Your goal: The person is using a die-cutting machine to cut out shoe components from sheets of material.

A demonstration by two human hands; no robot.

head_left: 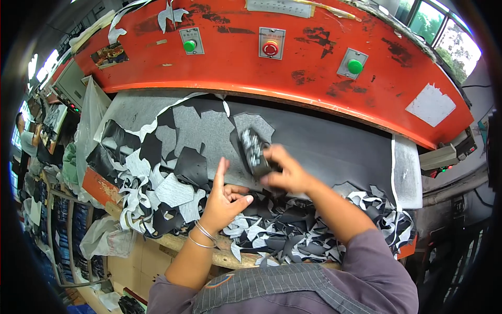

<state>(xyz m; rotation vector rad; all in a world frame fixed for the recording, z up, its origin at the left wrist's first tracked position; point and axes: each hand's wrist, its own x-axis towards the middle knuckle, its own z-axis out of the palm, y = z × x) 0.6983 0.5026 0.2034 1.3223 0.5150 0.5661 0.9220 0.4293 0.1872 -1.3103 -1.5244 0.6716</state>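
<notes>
My right hand [287, 170] grips the near end of a dark cutting die [253, 149], which is tilted and smeared by motion. The die is over a black sheet [324, 141], beside a cut piece with a grey face [256, 123]. My left hand [227, 193] is held nearer to me and to the left, its index finger stretched out and its thumb apart, with nothing visible in it. Next to it lie a black cut piece [191, 166] and a light grey cut piece [174, 190].
A red press beam [230, 68] spans the far side, with green buttons [355, 66] and a red button [270, 48]. Black and grey scraps [293, 230] heap along the near edge. A clear plastic bag [91, 115] hangs at the left. Another person [27, 136] is far left.
</notes>
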